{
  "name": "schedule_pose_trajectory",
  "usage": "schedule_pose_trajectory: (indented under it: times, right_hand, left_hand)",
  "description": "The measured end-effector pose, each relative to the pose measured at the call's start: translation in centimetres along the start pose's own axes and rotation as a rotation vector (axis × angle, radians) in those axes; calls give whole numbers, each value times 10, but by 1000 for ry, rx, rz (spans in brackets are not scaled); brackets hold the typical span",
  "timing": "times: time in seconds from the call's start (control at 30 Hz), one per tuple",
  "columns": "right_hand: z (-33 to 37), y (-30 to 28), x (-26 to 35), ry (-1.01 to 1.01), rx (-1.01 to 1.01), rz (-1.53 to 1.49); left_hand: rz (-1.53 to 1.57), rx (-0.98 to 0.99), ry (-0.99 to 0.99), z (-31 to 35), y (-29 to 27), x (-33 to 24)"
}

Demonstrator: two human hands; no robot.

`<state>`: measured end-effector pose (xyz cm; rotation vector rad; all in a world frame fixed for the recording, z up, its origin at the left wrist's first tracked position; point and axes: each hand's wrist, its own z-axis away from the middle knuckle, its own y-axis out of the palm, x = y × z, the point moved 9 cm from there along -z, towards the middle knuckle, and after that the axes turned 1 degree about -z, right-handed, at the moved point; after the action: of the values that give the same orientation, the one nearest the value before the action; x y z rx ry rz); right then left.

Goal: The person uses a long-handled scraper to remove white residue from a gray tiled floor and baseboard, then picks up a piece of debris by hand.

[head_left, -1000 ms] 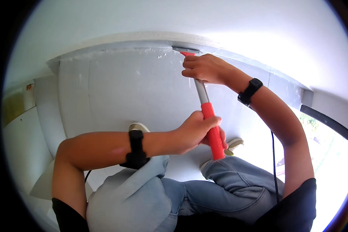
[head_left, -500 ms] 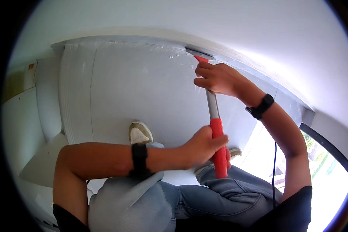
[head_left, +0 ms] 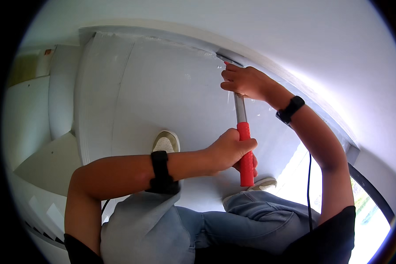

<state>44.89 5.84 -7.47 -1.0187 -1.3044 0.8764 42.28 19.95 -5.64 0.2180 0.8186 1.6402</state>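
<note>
The scraper [head_left: 241, 110] has a silver-grey shaft, a grey blade [head_left: 230, 60] and a bright red grip [head_left: 247, 175] with a raised pattern. Both wristbands [head_left: 160, 169] are black, as are the sleeves [head_left: 325, 237] and the cord [head_left: 308, 189] at right. The jeans [head_left: 149, 229] are faded blue, the shoes [head_left: 168, 141] beige. White flecks mark the pale grey floor [head_left: 180, 105]; the far wall [head_left: 295, 35] is off-white.
</note>
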Motion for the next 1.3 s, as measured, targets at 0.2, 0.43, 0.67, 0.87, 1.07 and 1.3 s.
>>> schedule_pose_trajectory:
  times: [0.2,0.43,0.67,0.87,1.07,1.3]
  right_hand:
    - [-17,-19,6,13,-2,-21]
    - [-35,-13,-5,115,40,-73]
    - [-48,1,-12,184,17,-166]
    - [-52,-25,4,202,-16,-157]
    - [-60,-2,-13,157,79,-177]
    - [-54,25,-38,196,99,-137]
  left_hand:
    - [27,43,52,41,0,-27]
    - [-9,-24,45,46,-17,-49]
    - [48,28,41,32,-37,-46]
    - [37,25,53,65,-37,-52]
    - [67,-19,39,49,-52,-63]
    - [49,31,-7,26,-64,-67]
